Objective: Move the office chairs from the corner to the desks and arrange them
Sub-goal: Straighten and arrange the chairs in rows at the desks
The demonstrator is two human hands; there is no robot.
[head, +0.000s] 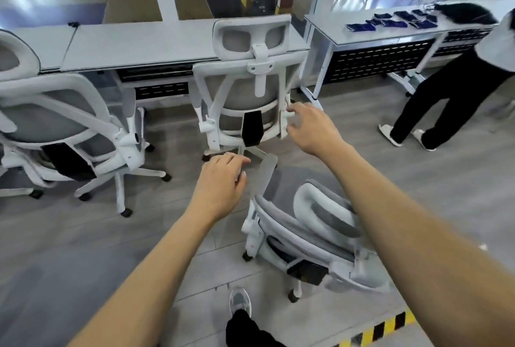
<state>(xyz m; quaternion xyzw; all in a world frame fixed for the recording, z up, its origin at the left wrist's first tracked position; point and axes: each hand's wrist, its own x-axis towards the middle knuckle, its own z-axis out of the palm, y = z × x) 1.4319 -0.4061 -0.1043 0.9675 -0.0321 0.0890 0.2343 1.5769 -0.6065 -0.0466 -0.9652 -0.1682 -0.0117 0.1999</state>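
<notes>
Logged, off-task: dark blue folded cloths (395,21) in rows on the right-hand surface; a second person (457,79) in black trousers bending beside it; grey plank floor (69,249); yellow-black hazard tape (384,328) near my feet.

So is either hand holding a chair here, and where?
Neither clearly. The right hand is open at the middle chair's back frame edge; the left hand hovers empty.

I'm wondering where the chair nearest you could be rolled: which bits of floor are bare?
Bare floor lies at lower left, below the left chair, and at right between the nearest chair and the standing person. It is crowded ahead: the middle chair stands at the desk, and both hands reach there.
</notes>
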